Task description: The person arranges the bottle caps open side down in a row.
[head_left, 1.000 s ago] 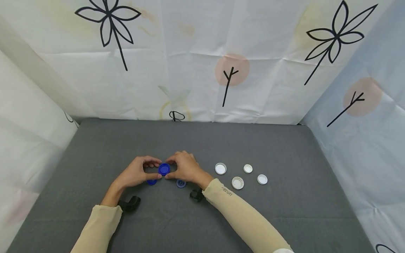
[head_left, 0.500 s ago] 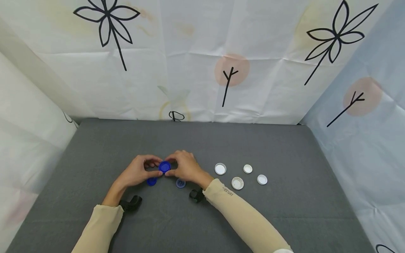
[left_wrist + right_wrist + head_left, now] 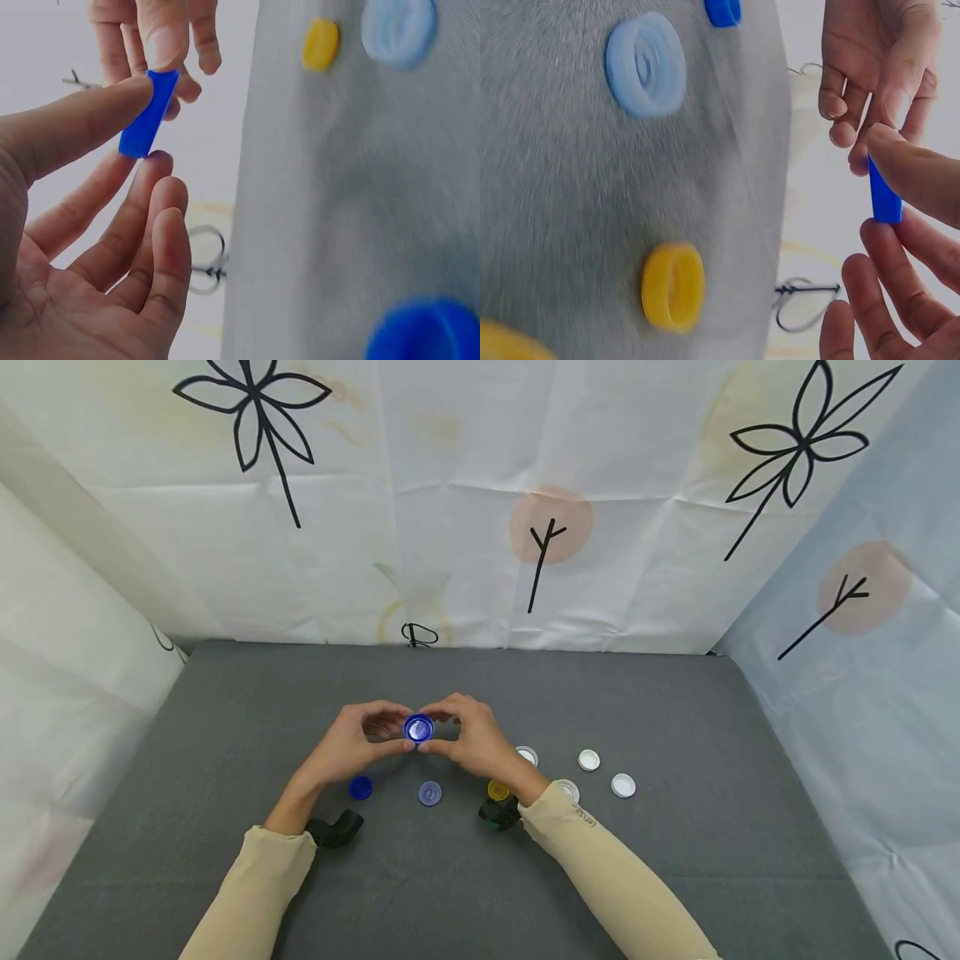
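While left hand and right hand together pinch a dark blue cap, higher than the pale blue cap, step judged: inspection; next move likely needs one grip eased.

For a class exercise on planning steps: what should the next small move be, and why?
Perhaps lower the held blue cap to the table near the other blue cap: the left hand and right hand pinch it raised, and that similar cap lies apart from the white caps.

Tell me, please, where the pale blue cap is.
In the head view, the pale blue cap lies left of center, between a blue cap and a yellow cap.
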A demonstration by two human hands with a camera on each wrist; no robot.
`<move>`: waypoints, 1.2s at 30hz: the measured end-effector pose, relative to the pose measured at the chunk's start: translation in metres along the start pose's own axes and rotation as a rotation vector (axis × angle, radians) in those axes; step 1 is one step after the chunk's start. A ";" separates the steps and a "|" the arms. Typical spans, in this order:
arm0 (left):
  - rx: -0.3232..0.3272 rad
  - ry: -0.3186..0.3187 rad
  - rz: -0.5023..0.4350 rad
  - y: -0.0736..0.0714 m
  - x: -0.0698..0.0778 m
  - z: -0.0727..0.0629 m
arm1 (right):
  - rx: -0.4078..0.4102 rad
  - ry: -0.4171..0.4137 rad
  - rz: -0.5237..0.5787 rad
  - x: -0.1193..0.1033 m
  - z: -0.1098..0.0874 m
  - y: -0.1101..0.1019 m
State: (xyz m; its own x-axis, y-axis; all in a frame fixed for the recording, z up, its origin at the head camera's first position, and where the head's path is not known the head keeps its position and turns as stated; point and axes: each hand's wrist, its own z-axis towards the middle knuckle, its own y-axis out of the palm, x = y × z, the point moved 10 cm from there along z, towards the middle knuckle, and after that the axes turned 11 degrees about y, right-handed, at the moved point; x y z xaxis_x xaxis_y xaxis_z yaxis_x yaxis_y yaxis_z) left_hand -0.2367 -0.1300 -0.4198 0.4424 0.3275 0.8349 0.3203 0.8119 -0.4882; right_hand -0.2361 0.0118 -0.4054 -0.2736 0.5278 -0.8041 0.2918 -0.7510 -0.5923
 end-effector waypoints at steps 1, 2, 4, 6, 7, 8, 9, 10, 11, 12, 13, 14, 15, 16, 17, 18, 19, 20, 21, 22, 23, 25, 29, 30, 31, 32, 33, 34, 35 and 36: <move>0.002 0.007 -0.009 0.002 0.003 0.003 | 0.007 -0.008 0.018 0.000 -0.002 -0.005; 0.003 0.011 -0.019 0.005 0.006 0.006 | 0.014 -0.016 0.033 0.001 -0.004 -0.010; 0.008 0.017 -0.035 0.010 0.012 0.011 | 0.033 -0.025 0.053 0.002 -0.009 -0.020; 0.015 0.018 -0.056 0.016 0.017 0.017 | 0.052 -0.031 0.060 0.005 -0.014 -0.029; 0.017 0.021 -0.068 0.019 0.019 0.020 | 0.062 -0.032 0.062 0.006 -0.016 -0.034; 0.018 0.028 -0.077 0.022 0.021 0.023 | 0.073 -0.033 0.060 0.008 -0.019 -0.039; 0.019 0.034 -0.087 0.025 0.024 0.025 | 0.080 -0.034 0.060 0.009 -0.021 -0.043; 0.019 0.038 -0.098 0.029 0.026 0.028 | 0.087 -0.032 0.060 0.011 -0.024 -0.047; 0.018 0.046 -0.109 0.032 0.029 0.030 | 0.090 -0.030 0.063 0.012 -0.027 -0.051; 0.017 0.053 -0.118 0.036 0.031 0.032 | 0.092 -0.029 0.064 0.013 -0.030 -0.055; 0.017 0.060 -0.129 0.040 0.033 0.034 | 0.091 -0.024 0.069 0.015 -0.033 -0.058; 0.015 0.065 -0.140 0.043 0.035 0.036 | 0.088 -0.021 0.076 0.017 -0.035 -0.061; 0.014 0.065 -0.153 0.047 0.036 0.037 | 0.086 -0.017 0.079 0.018 -0.038 -0.064; 0.011 0.069 -0.164 0.051 0.037 0.039 | 0.085 -0.013 0.081 0.020 -0.041 -0.066; 0.009 0.070 -0.179 0.054 0.038 0.040 | 0.082 -0.008 0.082 0.021 -0.043 -0.068; 0.007 0.069 -0.193 0.057 0.038 0.041 | 0.082 -0.005 0.081 0.023 -0.045 -0.070; 0.003 0.069 -0.207 0.060 0.039 0.042 | 0.081 0.001 0.083 0.025 -0.047 -0.072; 0.000 0.066 -0.224 0.063 0.039 0.043 | 0.083 0.004 0.083 0.026 -0.048 -0.074; -0.005 0.060 -0.246 0.066 0.038 0.044 | 0.086 0.009 0.084 0.028 -0.049 -0.075; -0.010 0.053 -0.266 0.068 0.038 0.045 | 0.087 0.014 0.090 0.029 -0.050 -0.077; -0.013 0.043 -0.287 0.070 0.037 0.045 | 0.089 0.018 0.094 0.029 -0.051 -0.078; -0.018 0.013 -0.327 0.074 0.035 0.046 | 0.093 0.020 0.098 0.030 -0.052 -0.080; -0.009 -0.053 -0.388 0.078 0.030 0.046 | 0.100 0.019 0.097 0.032 -0.054 -0.082; -0.004 -0.068 -0.403 0.079 0.030 0.046 | 0.100 0.018 0.096 0.033 -0.054 -0.083; 0.000 -0.081 -0.417 0.080 0.029 0.046 | 0.098 0.018 0.094 0.033 -0.054 -0.083; 0.004 -0.090 -0.430 0.080 0.028 0.047 | 0.096 0.021 0.098 0.035 -0.054 -0.083; 0.008 -0.102 -0.445 0.081 0.027 0.047 | 0.091 0.023 0.101 0.036 -0.054 -0.082; 0.012 -0.112 -0.457 0.081 0.026 0.046 | 0.086 0.027 0.109 0.037 -0.054 -0.082; 0.017 -0.119 -0.463 0.081 0.026 0.046 | 0.079 0.032 0.119 0.038 -0.054 -0.082; 0.025 -0.126 -0.466 0.081 0.026 0.046 | 0.072 0.036 0.126 0.039 -0.054 -0.082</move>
State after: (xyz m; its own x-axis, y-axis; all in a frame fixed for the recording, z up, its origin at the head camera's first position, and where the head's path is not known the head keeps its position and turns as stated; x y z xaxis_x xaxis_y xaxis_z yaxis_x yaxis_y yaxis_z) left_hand -0.2382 -0.0338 -0.4259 0.1509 -0.0187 0.9884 0.4394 0.8969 -0.0502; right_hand -0.2214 0.1155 -0.3913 -0.2054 0.4410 -0.8737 0.2549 -0.8378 -0.4828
